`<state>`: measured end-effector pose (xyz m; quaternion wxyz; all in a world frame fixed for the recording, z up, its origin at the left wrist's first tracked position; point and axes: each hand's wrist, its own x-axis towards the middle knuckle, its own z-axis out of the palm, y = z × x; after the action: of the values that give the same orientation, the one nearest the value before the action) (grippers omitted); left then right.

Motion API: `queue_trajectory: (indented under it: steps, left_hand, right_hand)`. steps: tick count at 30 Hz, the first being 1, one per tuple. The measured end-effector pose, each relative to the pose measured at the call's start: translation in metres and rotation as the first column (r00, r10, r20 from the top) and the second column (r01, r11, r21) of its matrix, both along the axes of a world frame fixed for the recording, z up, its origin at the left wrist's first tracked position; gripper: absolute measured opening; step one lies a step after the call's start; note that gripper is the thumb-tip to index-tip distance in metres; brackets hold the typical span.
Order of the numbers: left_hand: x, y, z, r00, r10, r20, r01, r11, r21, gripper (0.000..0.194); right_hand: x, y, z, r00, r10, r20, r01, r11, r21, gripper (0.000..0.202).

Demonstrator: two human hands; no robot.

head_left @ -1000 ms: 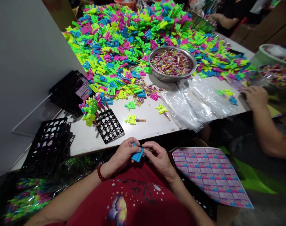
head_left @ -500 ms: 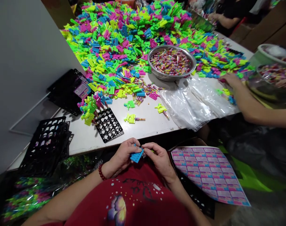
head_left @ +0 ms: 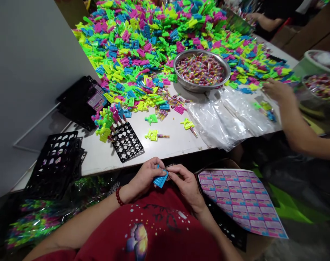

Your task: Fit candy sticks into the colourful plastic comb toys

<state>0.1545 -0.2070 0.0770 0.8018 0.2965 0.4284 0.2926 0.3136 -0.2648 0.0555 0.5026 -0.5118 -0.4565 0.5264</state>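
Note:
Above my lap, my left hand (head_left: 147, 178) grips a small blue ridged plastic toy (head_left: 161, 179) between thumb and fingers. My right hand (head_left: 183, 182) pinches at the toy's right edge; what lies between its fingertips is too small and covered to name. On the table edge beyond my hands lie a yellow toy with a candy tube (head_left: 153, 135) pushed onto it and another yellow toy (head_left: 188, 124), also with a tube. A black perforated rack (head_left: 129, 142) to the left holds several coloured toys (head_left: 106, 121) upright along its far left side.
A big heap of coloured toys (head_left: 143, 40) covers the back. Near it are a steel bowl of candy tubes (head_left: 178, 77), clear plastic bags (head_left: 221, 119) and stacked black racks (head_left: 49, 163). Printed label sheets (head_left: 241, 199) lie at right, below a co-worker's arm (head_left: 292, 116).
My hands stay together at the blue toy, with only slight finger movement. The view has shifted a little. The co-worker's hand at right has moved slightly.

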Motion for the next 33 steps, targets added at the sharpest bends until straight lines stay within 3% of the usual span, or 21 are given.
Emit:
queue_trajectory:
  steps: [4, 9, 14, 16, 19, 21, 25, 30, 33]
  left_hand:
    - [0.000, 0.001, 0.002, 0.999, -0.032, -0.028, 0.031, 0.998, -0.050, 0.030]
    - [-0.003, -0.003, 0.006, 0.991, -0.002, -0.133, 0.028, 0.981, 0.193, 0.026]
    - [-0.004, 0.000, -0.003, 0.999, -0.028, -0.032, 0.029, 0.999, 0.034, 0.030]
    - [-0.004, 0.002, -0.006, 0.999, -0.033, -0.005, 0.033, 0.999, 0.006, 0.031]
    - [-0.005, 0.005, -0.008, 0.999, -0.027, -0.031, 0.029, 0.998, 0.062, 0.032]
    - [-0.006, 0.006, -0.007, 0.996, -0.038, -0.076, 0.046, 0.995, 0.093, 0.030]
    - [-0.006, 0.004, -0.004, 0.977, -0.073, -0.202, 0.110, 0.978, 0.180, 0.026]
    - [-0.006, 0.003, -0.002, 0.957, -0.087, -0.275, 0.159, 0.955, 0.251, 0.023]
    - [-0.008, 0.004, 0.002, 0.939, -0.120, -0.321, 0.213, 0.938, 0.275, 0.020]
  right_hand:
    - [-0.001, -0.001, 0.006, 0.994, 0.012, 0.106, -0.019, 0.998, 0.067, 0.012]
    - [-0.004, -0.003, 0.010, 0.981, -0.002, 0.193, -0.021, 0.993, 0.117, 0.012]
    - [-0.003, -0.002, 0.014, 0.946, 0.012, 0.325, -0.059, 0.989, 0.134, 0.018]
    - [0.002, 0.000, 0.016, 0.882, 0.048, 0.468, -0.123, 0.984, 0.130, 0.030]
    - [0.009, 0.005, 0.019, 0.693, 0.055, 0.719, -0.240, 0.958, 0.158, 0.077]
    - [0.012, 0.008, 0.019, 0.585, 0.052, 0.809, -0.335, 0.924, 0.183, 0.089]
    - [0.015, 0.012, 0.015, 0.487, 0.088, 0.869, -0.456, 0.874, 0.167, 0.083]
    - [0.017, 0.015, 0.016, 0.541, 0.313, 0.780, -0.481, 0.876, -0.018, 0.061]
    - [0.014, 0.015, 0.021, 0.506, 0.346, 0.790, -0.468, 0.880, -0.086, 0.057]
